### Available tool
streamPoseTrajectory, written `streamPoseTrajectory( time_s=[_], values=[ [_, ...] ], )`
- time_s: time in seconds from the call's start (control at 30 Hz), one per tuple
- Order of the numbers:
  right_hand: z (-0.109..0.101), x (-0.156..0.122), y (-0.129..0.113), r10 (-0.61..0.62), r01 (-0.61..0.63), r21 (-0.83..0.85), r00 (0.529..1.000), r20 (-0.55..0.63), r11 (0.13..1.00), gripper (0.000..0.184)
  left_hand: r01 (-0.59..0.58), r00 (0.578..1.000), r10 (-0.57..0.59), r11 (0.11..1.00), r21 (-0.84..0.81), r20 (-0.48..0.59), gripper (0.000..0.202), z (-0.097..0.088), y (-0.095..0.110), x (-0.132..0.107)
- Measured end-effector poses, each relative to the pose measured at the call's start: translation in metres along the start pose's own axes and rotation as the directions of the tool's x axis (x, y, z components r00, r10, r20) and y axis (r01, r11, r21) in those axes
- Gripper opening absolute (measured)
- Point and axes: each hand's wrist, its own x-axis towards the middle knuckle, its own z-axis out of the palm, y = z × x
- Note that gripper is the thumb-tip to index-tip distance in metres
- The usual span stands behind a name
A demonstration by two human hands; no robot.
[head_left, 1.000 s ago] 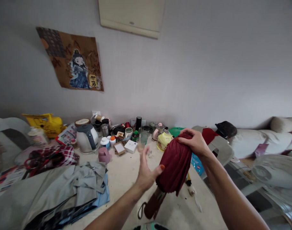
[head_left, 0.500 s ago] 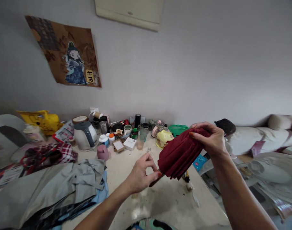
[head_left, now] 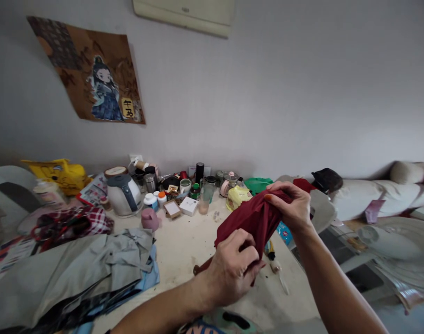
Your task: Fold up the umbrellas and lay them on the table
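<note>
A dark red folded umbrella [head_left: 245,215] slants above the table, its fabric bunched in loose pleats. My right hand [head_left: 292,202] grips the upper right end, thumb and fingers closed on the cloth. Lower down, my left hand [head_left: 234,264] is curled with its fingers pinched on the fabric near the edge. Past that wrist, at lower left, the umbrella's brownish handle [head_left: 200,268] sticks out. My left hand covers part of the cloth and the shaft.
On the table [head_left: 180,239] stand an electric kettle [head_left: 123,195], a pink mug [head_left: 149,219], a white box [head_left: 189,206] and several jars. Grey clothes [head_left: 104,264] lie at left. A yellow packet [head_left: 238,199] sits behind the umbrella. A fan [head_left: 389,246] is at right.
My left hand has moved right, from the umbrella's handle end onto its fabric, and closed there. The umbrella and my right hand have shifted slightly left, and the pleats are now twisted.
</note>
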Motion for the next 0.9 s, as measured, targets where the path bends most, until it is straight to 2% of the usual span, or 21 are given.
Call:
streamPoseTrajectory(
  time_s=[0.1, 0.17, 0.23, 0.3, 0.33, 0.4, 0.47, 0.5, 0.67, 0.77, 0.9],
  values=[
    [-0.003, -0.001, 0.003, 0.012, -0.012, 0.035, 1.0, -0.006, 0.999, 0.015, -0.053, 0.993, 0.073, 0.979, -0.197, 0.095, 0.028, -0.009, -0.002, -0.001],
    [-0.003, -0.002, 0.004, 0.01, -0.011, 0.049, 1.0, 0.004, 0.999, 0.014, -0.027, 0.999, 0.031, 0.969, -0.247, 0.015, 0.032, -0.013, -0.007, -0.001],
    [-0.003, -0.003, 0.005, -0.004, 0.003, 0.063, 1.0, 0.009, 0.998, 0.013, 0.07, 0.982, -0.09, 0.989, -0.127, -0.166, 0.024, -0.014, -0.012, 0.0],
    [-0.003, -0.004, 0.006, -0.024, 0.023, 0.083, 1.0, 0.012, 0.996, 0.013, 0.153, 0.952, -0.128, 0.986, 0.072, -0.279, 0.02, -0.012, -0.017, 0.0],
    [-0.003, -0.004, 0.007, -0.033, 0.032, 0.094, 0.999, 0.012, 0.995, 0.012, 0.154, 0.954, -0.104, 0.975, 0.159, -0.282, 0.022, -0.01, -0.019, 0.0],
    [-0.003, -0.006, 0.009, -0.045, 0.043, 0.109, 0.999, 0.01, 0.993, 0.012, 0.081, 0.969, -0.016, 0.962, 0.26, -0.246, 0.015, -0.007, -0.019, -0.002],
    [-0.003, -0.007, 0.013, -0.04, 0.04, 0.121, 0.999, -0.005, 0.992, 0.012, 0.008, 0.972, 0.056, 0.963, 0.27, -0.228, 0.005, -0.005, -0.016, -0.006],
    [-0.004, -0.007, 0.014, -0.03, 0.032, 0.132, 0.999, -0.016, 0.991, 0.012, -0.013, 0.971, 0.073, 0.967, 0.255, -0.226, 0.007, -0.005, -0.014, -0.008],
    [-0.004, -0.009, 0.019, 0.049, -0.032, 0.207, 0.996, -0.075, 0.978, 0.012, 0.005, 0.978, 0.029, 0.986, 0.164, -0.207, 0.013, -0.014, -0.01, -0.015],
    [0.0, -0.008, 0.016, 0.085, -0.053, 0.264, 0.99, -0.109, 0.963, 0.013, 0.089, 0.978, -0.056, 0.984, 0.156, -0.203, 0.019, -0.02, -0.021, -0.013],
    [0.005, -0.008, 0.013, 0.118, -0.065, 0.323, 0.982, -0.148, 0.944, 0.016, 0.229, 0.938, -0.164, 0.955, 0.189, -0.307, 0.022, -0.027, -0.044, -0.007]
  ],
)
